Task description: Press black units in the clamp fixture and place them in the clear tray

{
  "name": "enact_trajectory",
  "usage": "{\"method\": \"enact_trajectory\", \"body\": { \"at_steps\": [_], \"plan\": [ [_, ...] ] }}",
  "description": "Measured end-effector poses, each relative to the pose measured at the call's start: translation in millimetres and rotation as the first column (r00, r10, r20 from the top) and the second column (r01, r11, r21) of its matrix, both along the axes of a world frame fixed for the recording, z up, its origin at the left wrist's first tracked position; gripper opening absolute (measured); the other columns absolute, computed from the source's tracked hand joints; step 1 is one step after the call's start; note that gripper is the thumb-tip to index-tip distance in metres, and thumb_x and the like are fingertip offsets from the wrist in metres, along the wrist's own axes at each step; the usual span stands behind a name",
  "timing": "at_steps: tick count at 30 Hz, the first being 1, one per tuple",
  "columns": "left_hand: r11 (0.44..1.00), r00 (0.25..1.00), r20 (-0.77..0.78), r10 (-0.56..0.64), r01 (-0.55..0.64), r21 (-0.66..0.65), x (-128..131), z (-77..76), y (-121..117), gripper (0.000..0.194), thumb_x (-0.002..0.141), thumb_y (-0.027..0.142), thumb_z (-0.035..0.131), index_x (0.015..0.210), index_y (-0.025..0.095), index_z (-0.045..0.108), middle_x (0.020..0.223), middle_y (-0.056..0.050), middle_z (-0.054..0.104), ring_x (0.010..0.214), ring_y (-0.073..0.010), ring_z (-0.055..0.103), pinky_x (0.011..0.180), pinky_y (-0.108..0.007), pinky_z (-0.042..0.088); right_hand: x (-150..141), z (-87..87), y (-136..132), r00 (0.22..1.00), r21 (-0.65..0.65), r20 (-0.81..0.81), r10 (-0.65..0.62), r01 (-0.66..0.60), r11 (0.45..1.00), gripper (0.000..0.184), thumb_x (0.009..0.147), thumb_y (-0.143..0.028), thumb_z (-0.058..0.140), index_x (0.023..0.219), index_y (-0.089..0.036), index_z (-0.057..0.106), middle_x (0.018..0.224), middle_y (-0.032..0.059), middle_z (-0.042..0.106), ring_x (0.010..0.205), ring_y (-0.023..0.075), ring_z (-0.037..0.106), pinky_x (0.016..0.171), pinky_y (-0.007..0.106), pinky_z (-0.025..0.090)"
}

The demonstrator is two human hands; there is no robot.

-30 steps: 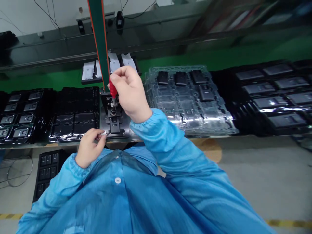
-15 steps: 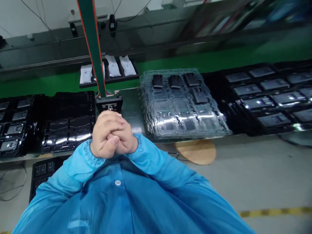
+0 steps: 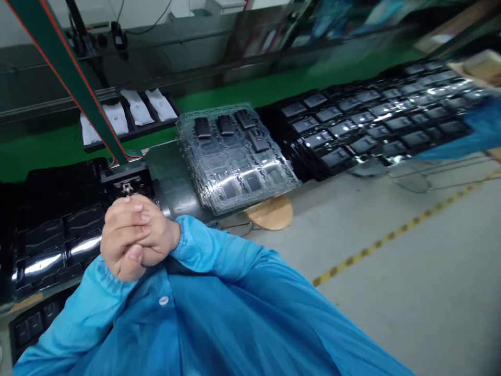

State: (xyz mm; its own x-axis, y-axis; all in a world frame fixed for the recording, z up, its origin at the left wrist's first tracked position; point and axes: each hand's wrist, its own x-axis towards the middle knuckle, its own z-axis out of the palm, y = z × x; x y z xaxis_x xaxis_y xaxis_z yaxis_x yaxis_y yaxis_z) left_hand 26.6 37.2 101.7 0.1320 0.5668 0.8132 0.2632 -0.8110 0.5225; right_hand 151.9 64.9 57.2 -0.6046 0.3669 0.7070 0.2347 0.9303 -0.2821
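In front of my body the two hands are clasped together, and no object shows in them. My left hand (image 3: 119,237) is closed, its fingers folded over the right one and its thumb lying below. My right hand (image 3: 160,232) is tucked against the left palm, closed, its fingertips mostly covered. Just beyond them stands a small black fixture with a metal clamp (image 3: 127,185), partly covered by my fingers. Left of it lies a black plastic tray (image 3: 64,261) with rectangular pockets. To the right is a stack of clear plastic trays (image 3: 203,190), carrying several black cases (image 3: 226,125).
Farther right, black trays (image 3: 289,151) hold rows of dark flat parts. White pouches (image 3: 136,107) lie in a black tray behind. A green post with orange edges (image 3: 74,73) rises beside the fixture. A round wooden stool (image 3: 274,214) is under the bench edge. Blue cloth (image 3: 481,128) shows far right.
My view has turned to the right, so the bench and hands appear shifted left and more of the right-hand trays shows. My hands stay clasped.
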Motion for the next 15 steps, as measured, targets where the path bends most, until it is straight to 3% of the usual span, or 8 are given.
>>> {"method": "enact_trajectory", "body": {
  "at_steps": [2,3,6,9,10,12,14,15],
  "plan": [
    [0.994,0.997,0.02,-0.079,0.077,0.083,0.4,6.4,-0.7,0.021,0.09,0.043,0.059,0.093,0.029,0.075,0.095,-0.004,0.075,0.102,-0.0294,0.072,0.103,-0.056,0.057,-1.0,0.8,1.0,0.999,0.036,-0.048,0.012,-0.01,0.999,0.022,0.097,-0.045,0.065,0.089,-0.026,0.073,0.096,0.005,0.066,0.117,0.0277,0.062,0.114,0.056,0.05],
    [0.994,0.995,0.012,-0.096,0.096,0.056,0.4,9.6,-2.2,0.02,0.091,0.041,0.061,0.096,0.029,0.077,0.099,-0.004,0.076,0.104,-0.0294,0.073,0.105,-0.056,0.057,-0.8,3.9,0.8,0.998,0.033,-0.062,0.015,-0.013,0.999,0.021,0.098,-0.043,0.064,0.091,-0.025,0.073,0.097,0.0054,0.067,0.118,0.0276,0.062,0.115,0.056,0.05],
    [0.986,0.989,0.134,-0.066,0.085,-0.144,-2.6,12.1,-10.2,0.031,0.093,0.049,0.063,0.11,0.028,0.078,0.121,-0.006,0.075,0.121,-0.0317,0.07,0.115,-0.057,0.052,7.7,25.6,-4.0,0.999,-0.068,-0.049,-0.016,0.013,0.998,0.022,0.103,-0.038,0.06,0.112,-0.023,0.072,0.114,0.0086,0.07,0.123,0.0263,0.061,0.118,0.051,0.049],
    [0.915,0.94,0.319,0.123,0.017,-0.402,-13.1,-1.7,-19.0,0.046,0.096,0.056,0.061,0.13,0.027,0.071,0.137,-0.009,0.07,0.131,-0.0306,0.065,0.117,-0.052,0.051,30.1,55.3,-17.0,0.973,-0.235,-0.148,-0.175,0.137,0.962,0.045,0.106,-0.039,0.054,0.147,-0.019,0.054,0.145,0.0144,0.062,0.14,0.0272,0.054,0.122,0.05,0.047],
    [0.862,0.94,0.272,0.206,-0.043,-0.505,-18.2,-9.0,-21.3,0.047,0.096,0.054,0.062,0.132,0.026,0.069,0.135,-0.009,0.07,0.127,-0.0292,0.067,0.114,-0.05,0.053,39.6,62.3,-23.3,0.945,-0.282,-0.21,-0.25,0.186,0.941,0.051,0.107,-0.039,0.052,0.154,-0.02,0.047,0.151,0.0146,0.058,0.144,0.0277,0.052,0.123,0.051,0.047],
    [0.711,0.965,-0.009,0.262,-0.199,-0.674,-28.5,-24.3,-24.9,0.044,0.095,0.05,0.067,0.129,0.023,0.07,0.125,-0.01,0.073,0.115,-0.0271,0.071,0.106,-0.046,0.057,58.1,66.5,-37.8,0.864,-0.365,-0.323,-0.387,0.264,0.893,0.051,0.107,-0.038,0.052,0.156,-0.025,0.046,0.151,0.0126,0.059,0.141,0.0277,0.055,0.12,0.052,0.049],
    [0.593,0.935,-0.334,0.12,-0.337,-0.731,-35.0,-37.7,-27.9,0.042,0.093,0.047,0.07,0.125,0.02,0.072,0.119,-0.011,0.075,0.106,-0.0274,0.073,0.099,-0.044,0.059,72.2,56.4,-52.6,0.784,-0.46,-0.391,-0.483,0.289,0.84,0.039,0.106,-0.032,0.054,0.144,-0.027,0.057,0.135,0.0099,0.069,0.125,0.0254,0.065,0.109,0.047,0.056],
    [0.566,0.897,-0.442,0.033,-0.381,-0.731,-36.0,-43.1,-28.9,0.042,0.092,0.046,0.07,0.125,0.019,0.073,0.119,-0.012,0.076,0.103,-0.0278,0.073,0.096,-0.044,0.059,76.6,46.9,-59.2,0.763,-0.519,-0.386,-0.518,0.285,0.806,0.031,0.105,-0.03,0.056,0.135,-0.026,0.063,0.124,0.0084,0.072,0.114,0.0237,0.068,0.101,0.044,0.058]
  ]
}}
